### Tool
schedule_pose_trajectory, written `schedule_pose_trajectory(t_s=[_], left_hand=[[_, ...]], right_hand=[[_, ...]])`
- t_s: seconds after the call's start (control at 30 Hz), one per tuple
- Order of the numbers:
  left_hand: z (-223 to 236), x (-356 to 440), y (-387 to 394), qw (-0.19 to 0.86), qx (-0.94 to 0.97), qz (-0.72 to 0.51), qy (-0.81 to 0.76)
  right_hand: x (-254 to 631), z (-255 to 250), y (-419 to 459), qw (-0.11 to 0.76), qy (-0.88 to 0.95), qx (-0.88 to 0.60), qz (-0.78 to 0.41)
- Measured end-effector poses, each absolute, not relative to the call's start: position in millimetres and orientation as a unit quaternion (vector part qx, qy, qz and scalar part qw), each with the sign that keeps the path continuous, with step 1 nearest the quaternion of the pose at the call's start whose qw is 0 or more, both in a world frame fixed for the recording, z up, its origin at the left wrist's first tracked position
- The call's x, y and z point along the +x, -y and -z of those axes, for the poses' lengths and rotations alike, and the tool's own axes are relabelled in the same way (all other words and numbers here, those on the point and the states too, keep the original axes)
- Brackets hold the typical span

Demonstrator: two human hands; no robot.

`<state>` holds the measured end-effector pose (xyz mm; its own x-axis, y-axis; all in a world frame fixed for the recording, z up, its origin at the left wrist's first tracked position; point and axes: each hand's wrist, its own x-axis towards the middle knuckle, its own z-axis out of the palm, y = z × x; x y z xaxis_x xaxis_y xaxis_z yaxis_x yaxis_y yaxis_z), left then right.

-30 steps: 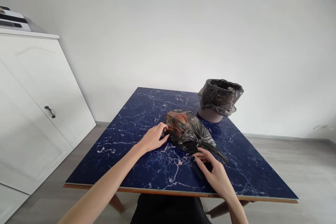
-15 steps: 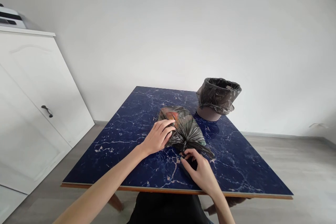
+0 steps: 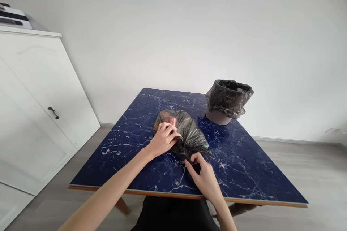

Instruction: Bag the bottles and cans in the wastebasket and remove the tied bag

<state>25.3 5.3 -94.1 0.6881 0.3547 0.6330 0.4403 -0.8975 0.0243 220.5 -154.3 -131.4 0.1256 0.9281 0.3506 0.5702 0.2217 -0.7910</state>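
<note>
Now, filled bag point(image 3: 188, 124): lies on the blue table point(image 3: 116, 168), under the hands, apart from the lined bin point(image 3: 219, 117).
Left hand point(image 3: 162, 140): fingers bent over plastic, tips by the gathered neck point(image 3: 182, 145); whether they grip, cannot tell.
Right hand point(image 3: 204, 176): thumb and forefinger pinching plastic at the near edge.
Tear risk: thin film could split if tugged hard.
Slip risk: slick film might slide from fingertips, letting the bunched neck loosen.
</note>
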Motion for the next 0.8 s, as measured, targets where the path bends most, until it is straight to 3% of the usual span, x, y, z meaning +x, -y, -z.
schedule_pose_trajectory(t_s=[0.3, 0.67, 0.8], left_hand=[[90, 20, -11, 0.019, -0.879, 0.395, 0.265], [92, 19, -10, 0.013, -0.905, 0.359, 0.228], [92, 20, -11, 0.019, -0.902, 0.366, 0.229]], right_hand=[[223, 130, 156, 0.495, 0.587, -0.596, -0.233], [229, 141, 157, 0.600, 0.478, -0.588, -0.257], [222, 133, 159, 0.576, 0.513, -0.568, -0.288]])
